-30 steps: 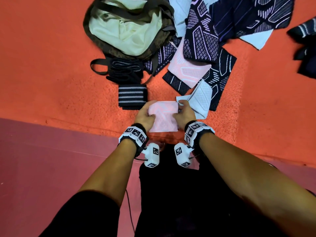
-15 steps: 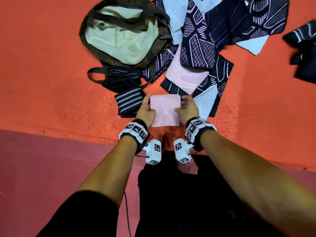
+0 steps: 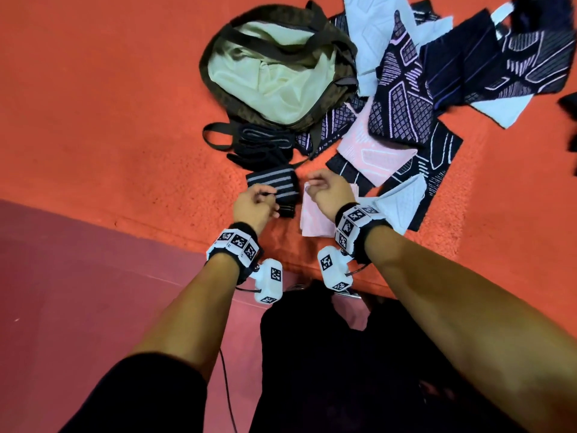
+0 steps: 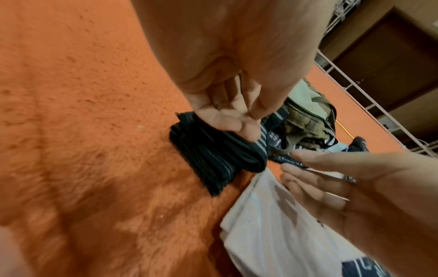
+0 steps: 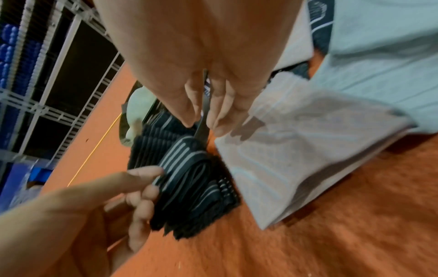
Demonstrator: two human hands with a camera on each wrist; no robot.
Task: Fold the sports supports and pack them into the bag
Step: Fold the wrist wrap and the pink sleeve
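Under the right hand [image 3: 326, 195] lies the folded pink support [image 3: 315, 221], let go since a second ago; fingers loosely curled, empty. Left hand [image 3: 254, 206] has shifted left, fingertips touching the striped black wrap [image 3: 274, 185], no firm hold visible. Fold looks finished; packing remains. Bag [image 3: 237, 98] gapes beyond both hands. Orange carpet [image 3: 109, 120]; metal railing [image 4: 369, 97] behind.

1. Left hand [image 4: 227, 105] fingertips touch the top of a folded black striped wrap [image 4: 213, 159] lying on orange carpet [image 4: 83, 131].
2. Right hand [image 4: 343, 187], fingers straight, hovers over a white folded support [image 4: 272, 234] just beside the wrap.
3. Bag [image 4: 305, 120] behind.
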